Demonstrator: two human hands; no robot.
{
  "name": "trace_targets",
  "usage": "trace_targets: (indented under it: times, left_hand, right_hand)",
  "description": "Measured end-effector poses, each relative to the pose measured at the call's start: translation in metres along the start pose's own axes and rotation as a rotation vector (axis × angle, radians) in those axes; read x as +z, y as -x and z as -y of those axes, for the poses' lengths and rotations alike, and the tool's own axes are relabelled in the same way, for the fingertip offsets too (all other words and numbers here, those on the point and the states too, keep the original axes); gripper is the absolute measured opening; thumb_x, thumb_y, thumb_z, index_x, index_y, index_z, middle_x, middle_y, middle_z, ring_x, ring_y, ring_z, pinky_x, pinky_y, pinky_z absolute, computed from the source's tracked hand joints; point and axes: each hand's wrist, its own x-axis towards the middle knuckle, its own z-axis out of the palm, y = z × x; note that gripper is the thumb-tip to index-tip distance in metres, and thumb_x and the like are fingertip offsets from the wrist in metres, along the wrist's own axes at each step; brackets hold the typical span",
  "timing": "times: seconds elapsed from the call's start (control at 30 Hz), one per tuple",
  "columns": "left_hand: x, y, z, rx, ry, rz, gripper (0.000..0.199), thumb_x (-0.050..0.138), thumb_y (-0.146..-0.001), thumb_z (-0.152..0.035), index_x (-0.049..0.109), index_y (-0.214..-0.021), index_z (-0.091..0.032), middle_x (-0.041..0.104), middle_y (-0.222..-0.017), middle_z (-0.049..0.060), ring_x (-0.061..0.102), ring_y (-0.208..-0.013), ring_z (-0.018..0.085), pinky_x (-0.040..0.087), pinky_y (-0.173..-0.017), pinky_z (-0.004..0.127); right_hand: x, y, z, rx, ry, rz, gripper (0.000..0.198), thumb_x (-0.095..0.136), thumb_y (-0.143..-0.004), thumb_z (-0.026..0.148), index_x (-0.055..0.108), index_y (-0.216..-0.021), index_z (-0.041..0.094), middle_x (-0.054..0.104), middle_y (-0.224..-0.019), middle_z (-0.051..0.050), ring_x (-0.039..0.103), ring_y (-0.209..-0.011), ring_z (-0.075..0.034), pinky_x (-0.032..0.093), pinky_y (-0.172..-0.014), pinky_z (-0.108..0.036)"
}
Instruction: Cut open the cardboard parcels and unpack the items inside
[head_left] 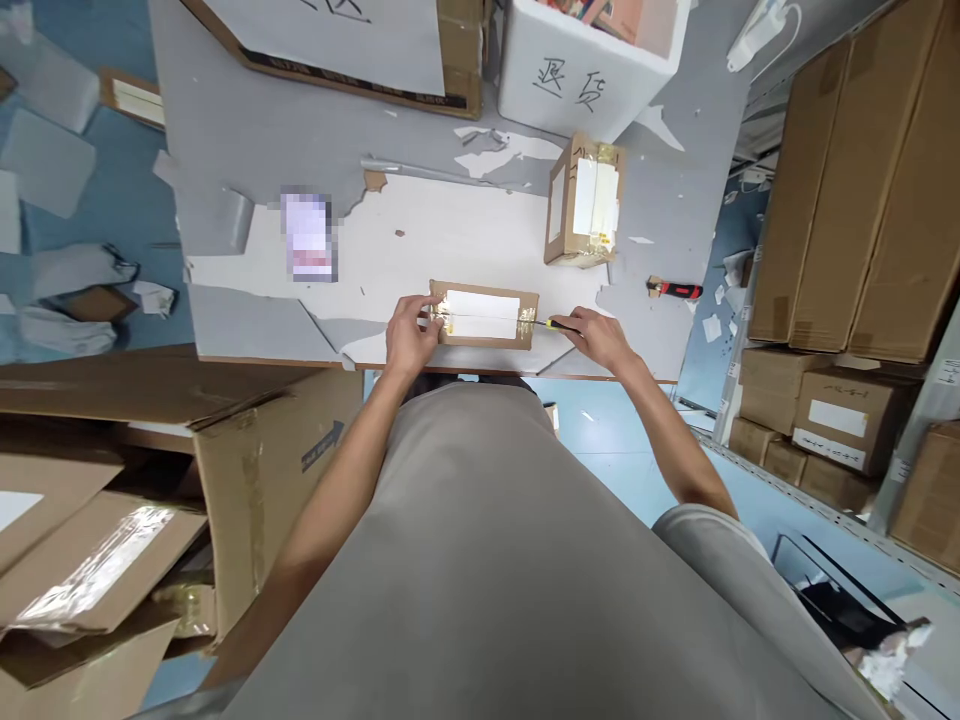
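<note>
A small cardboard box (486,332) lies flat near the table's front edge, with a white label and clear tape at both ends. A thin line runs lengthwise across the label. My left hand (410,335) grips the box's left end, thumb and fingers at its edge. In my right hand (596,336) is a utility knife (557,324) with a yellow and black handle. Its thin blade points left and meets the taped right end of the box. My fingers are closed around the handle, covering part of it.
Behind stands a taller taped box (556,215), with a red-and-black cutter (679,290) to its right. A phone (308,235) lies at left. A white foam bin (570,85) and a large carton (360,95) are at the back. Cartons (262,500) flank the table (225,120).
</note>
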Motion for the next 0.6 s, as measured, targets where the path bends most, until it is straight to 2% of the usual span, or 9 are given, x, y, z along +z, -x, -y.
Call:
trace_targets:
  times: [0.13, 0.27, 0.33, 0.43, 0.5, 0.6]
  left_hand:
    - [-0.001, 0.006, -0.003, 0.049, -0.048, -0.003, 0.043, 0.063, -0.102, -0.03, 0.077, -0.142, -0.023, 0.072, -0.147, 0.014, 0.077, -0.121, 0.03, 0.069, -0.103, 0.044]
    - [-0.004, 0.012, -0.005, 0.059, -0.086, 0.026, 0.044, 0.061, -0.106, -0.035, 0.075, -0.147, -0.024, 0.07, -0.151, 0.014, 0.074, -0.129, 0.03, 0.07, -0.107, 0.044]
    - [-0.006, 0.013, -0.007, 0.081, -0.134, 0.04, 0.045, 0.06, -0.109, -0.035, 0.074, -0.15, -0.025, 0.067, -0.156, 0.015, 0.071, -0.138, 0.033, 0.067, -0.115, 0.049]
    - [-0.009, 0.013, -0.012, 0.14, -0.247, 0.046, 0.041, 0.062, -0.109, -0.032, 0.075, -0.148, -0.024, 0.063, -0.163, 0.018, 0.061, -0.151, 0.04, 0.056, -0.129, 0.061]
    - [-0.01, 0.012, -0.016, 0.183, -0.303, 0.057, 0.039, 0.062, -0.109, -0.028, 0.076, -0.146, -0.024, 0.062, -0.165, 0.02, 0.057, -0.155, 0.042, 0.052, -0.132, 0.065]
    - [-0.011, 0.011, -0.022, 0.194, -0.325, 0.075, 0.04, 0.061, -0.108, -0.023, 0.076, -0.145, -0.025, 0.062, -0.165, 0.02, 0.057, -0.153, 0.042, 0.052, -0.13, 0.064]
  right_hand:
    - [0.062, 0.004, -0.014, 0.071, -0.301, -0.184, 0.045, 0.049, -0.124, 0.033, 0.077, -0.158, 0.027, 0.081, -0.128, -0.012, 0.078, -0.116, -0.027, 0.061, -0.093, -0.034]
    - [0.107, 0.005, -0.004, 0.117, -0.349, -0.37, 0.05, 0.04, -0.124, 0.035, 0.077, -0.155, 0.023, 0.081, -0.135, -0.016, 0.077, -0.124, -0.03, 0.064, -0.102, -0.039]
    - [0.118, 0.003, -0.002, 0.11, -0.306, -0.398, 0.051, 0.038, -0.123, 0.034, 0.078, -0.152, 0.022, 0.081, -0.138, -0.019, 0.076, -0.126, -0.032, 0.064, -0.107, -0.043]
    - [0.124, 0.001, -0.007, 0.116, -0.18, -0.336, 0.051, 0.036, -0.12, 0.026, 0.076, -0.151, 0.017, 0.079, -0.143, -0.024, 0.075, -0.128, -0.034, 0.063, -0.112, -0.049]
    - [0.125, 0.002, -0.013, 0.151, -0.113, -0.283, 0.054, 0.032, -0.12, 0.022, 0.072, -0.154, 0.014, 0.078, -0.145, -0.025, 0.074, -0.129, -0.034, 0.062, -0.112, -0.048]
    - [0.124, 0.004, -0.024, 0.285, -0.065, -0.259, 0.056, 0.027, -0.121, 0.022, 0.066, -0.16, 0.01, 0.077, -0.142, -0.026, 0.073, -0.127, -0.033, 0.062, -0.105, -0.044]
